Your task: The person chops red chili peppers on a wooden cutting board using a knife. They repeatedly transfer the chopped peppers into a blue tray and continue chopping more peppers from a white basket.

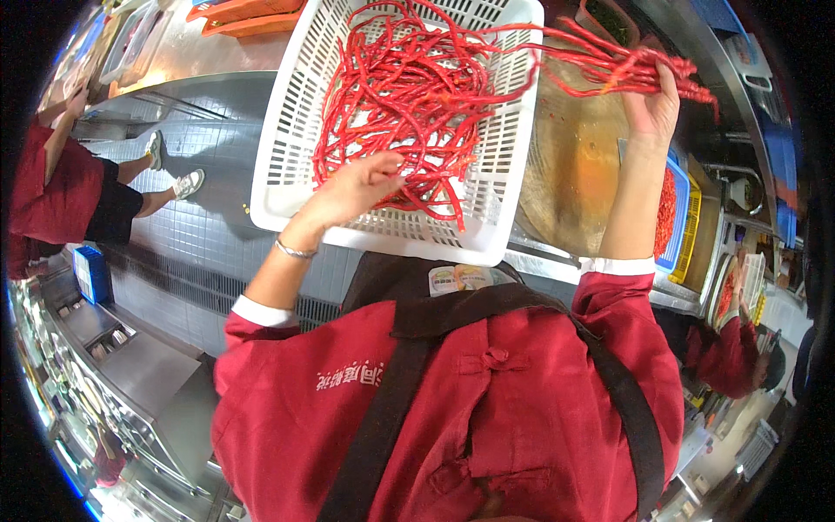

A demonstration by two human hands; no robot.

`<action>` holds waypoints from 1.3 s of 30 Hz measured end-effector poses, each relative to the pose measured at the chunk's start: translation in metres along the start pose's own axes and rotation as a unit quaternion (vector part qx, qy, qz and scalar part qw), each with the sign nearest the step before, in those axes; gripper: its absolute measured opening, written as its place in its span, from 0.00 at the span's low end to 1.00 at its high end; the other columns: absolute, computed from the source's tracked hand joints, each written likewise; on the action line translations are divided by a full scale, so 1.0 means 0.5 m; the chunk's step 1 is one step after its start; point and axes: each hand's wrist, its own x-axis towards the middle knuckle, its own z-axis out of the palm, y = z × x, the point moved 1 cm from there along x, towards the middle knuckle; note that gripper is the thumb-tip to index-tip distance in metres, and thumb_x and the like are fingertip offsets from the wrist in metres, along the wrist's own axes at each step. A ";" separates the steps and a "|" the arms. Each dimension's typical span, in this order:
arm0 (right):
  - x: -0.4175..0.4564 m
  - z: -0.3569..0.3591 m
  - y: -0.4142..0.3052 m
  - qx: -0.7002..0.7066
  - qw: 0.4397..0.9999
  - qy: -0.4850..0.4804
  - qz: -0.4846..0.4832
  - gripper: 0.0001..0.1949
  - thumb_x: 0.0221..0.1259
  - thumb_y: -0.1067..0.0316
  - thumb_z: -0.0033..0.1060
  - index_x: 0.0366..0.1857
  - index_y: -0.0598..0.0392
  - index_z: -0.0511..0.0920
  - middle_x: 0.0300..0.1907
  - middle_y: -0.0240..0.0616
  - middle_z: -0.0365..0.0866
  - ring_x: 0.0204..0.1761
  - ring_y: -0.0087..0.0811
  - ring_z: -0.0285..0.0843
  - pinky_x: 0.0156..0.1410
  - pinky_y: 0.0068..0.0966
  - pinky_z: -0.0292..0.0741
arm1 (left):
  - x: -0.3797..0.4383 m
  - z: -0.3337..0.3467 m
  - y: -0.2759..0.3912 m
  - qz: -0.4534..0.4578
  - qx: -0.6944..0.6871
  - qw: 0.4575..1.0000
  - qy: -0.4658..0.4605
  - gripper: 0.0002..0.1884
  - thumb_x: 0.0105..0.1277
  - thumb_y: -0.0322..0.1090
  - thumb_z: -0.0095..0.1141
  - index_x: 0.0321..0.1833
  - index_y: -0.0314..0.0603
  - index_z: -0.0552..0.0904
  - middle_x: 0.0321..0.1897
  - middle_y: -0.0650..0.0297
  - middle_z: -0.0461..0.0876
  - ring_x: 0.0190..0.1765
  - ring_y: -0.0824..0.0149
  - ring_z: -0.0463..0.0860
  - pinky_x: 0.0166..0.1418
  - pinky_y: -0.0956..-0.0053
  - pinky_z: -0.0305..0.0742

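Long, thin red chillies (404,98) lie tangled in a white slotted plastic basket (277,140) in front of me. My left hand (359,186) is over the basket's near part, fingers partly curled and thumb apart, with nothing visible in its grasp. Off to the right, my right hand (652,111) grips a bundle of long red chillies (610,65) above a round wooden chopping board (561,176). The bundle's far ends reach back over the basket's right rim.
Right of the board, a blue basket (682,215) holds chopped red chillies beside a yellow basket (693,228). Orange baskets (251,16) stand on the steel counter at upper left. One co-worker (52,189) is at far left, another (724,352) at far right.
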 end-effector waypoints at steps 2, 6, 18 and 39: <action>-0.027 -0.062 -0.046 0.061 0.994 0.081 -0.041 0.10 0.62 0.76 0.56 0.46 0.61 0.80 0.49 0.46 0.85 0.57 0.44 0.79 0.71 0.52 0.68 | 0.036 -0.022 0.003 -0.013 -0.042 0.999 0.026 0.21 0.72 0.38 0.59 0.63 0.34 0.76 0.44 0.66 0.83 0.43 0.75 0.80 0.48 0.78 0.77; -0.062 -0.214 -0.085 -0.118 0.906 0.363 -0.183 0.11 0.64 0.72 0.54 0.47 0.61 0.80 0.55 0.49 0.82 0.59 0.48 0.78 0.71 0.54 0.68 | 0.154 -0.070 -0.003 -0.183 -0.194 0.962 0.064 0.17 0.73 0.40 0.56 0.59 0.39 0.77 0.38 0.60 0.85 0.35 0.69 0.84 0.38 0.72 0.84; -0.221 -0.337 -0.135 -0.472 0.759 0.449 -0.015 0.12 0.65 0.68 0.61 0.49 0.57 0.77 0.47 0.42 0.85 0.48 0.39 0.83 0.57 0.39 0.79 | 0.321 -0.076 -0.050 -0.218 -0.282 0.916 0.183 0.09 0.75 0.41 0.54 0.40 0.46 0.80 0.24 0.68 0.80 0.23 0.70 0.78 0.30 0.70 0.83; -0.092 -0.224 0.143 -0.901 0.381 0.070 -0.196 0.18 0.59 0.69 0.51 0.53 0.53 0.81 0.58 0.42 0.80 0.61 0.47 0.73 0.66 0.39 0.72 | 0.071 0.068 0.278 0.110 -0.087 0.966 0.215 0.17 0.80 0.45 0.46 0.55 0.39 0.81 0.26 0.71 0.74 0.26 0.80 0.69 0.28 0.85 0.60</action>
